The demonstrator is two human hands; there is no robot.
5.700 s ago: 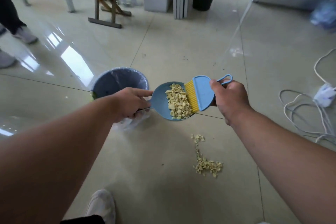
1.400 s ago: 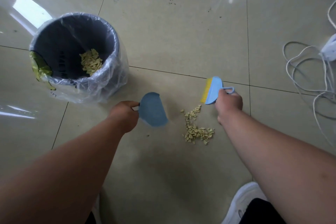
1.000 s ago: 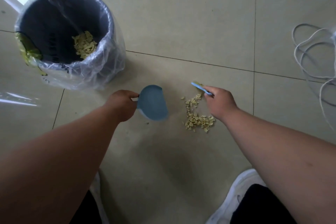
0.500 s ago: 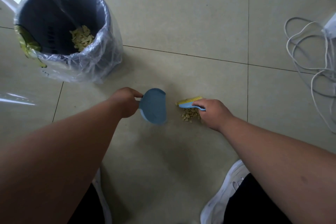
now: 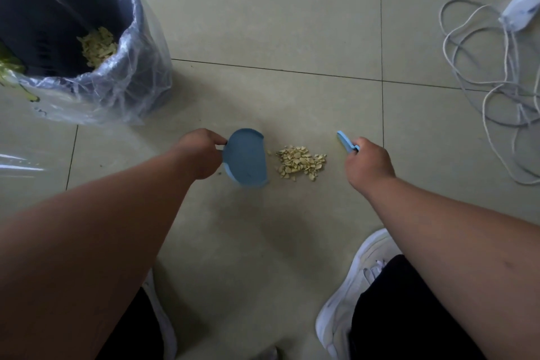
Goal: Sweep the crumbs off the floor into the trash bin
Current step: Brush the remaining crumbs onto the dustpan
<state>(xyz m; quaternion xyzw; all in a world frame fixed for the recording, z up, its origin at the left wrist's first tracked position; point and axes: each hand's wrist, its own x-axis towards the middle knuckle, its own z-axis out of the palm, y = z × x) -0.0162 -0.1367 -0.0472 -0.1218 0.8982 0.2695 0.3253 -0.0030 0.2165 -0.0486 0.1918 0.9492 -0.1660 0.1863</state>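
Now the tiled floor (image 5: 263, 14) fills the view, and my trash bin (image 5: 137, 47) with its clear plastic liner stands at ten o'clock, some crumbs already inside. White cables (image 5: 482, 73) lie tangled at two o'clock. My left hand (image 5: 201, 155) is closed around the handle of the blue dustpan (image 5: 247, 156), which sits on the floor near the centre. My right hand (image 5: 366, 165) grips the small blue brush (image 5: 344, 140) at three o'clock from the pan. Between them lies the pile of pale crumbs (image 5: 299, 161), just beside the pan's open edge.
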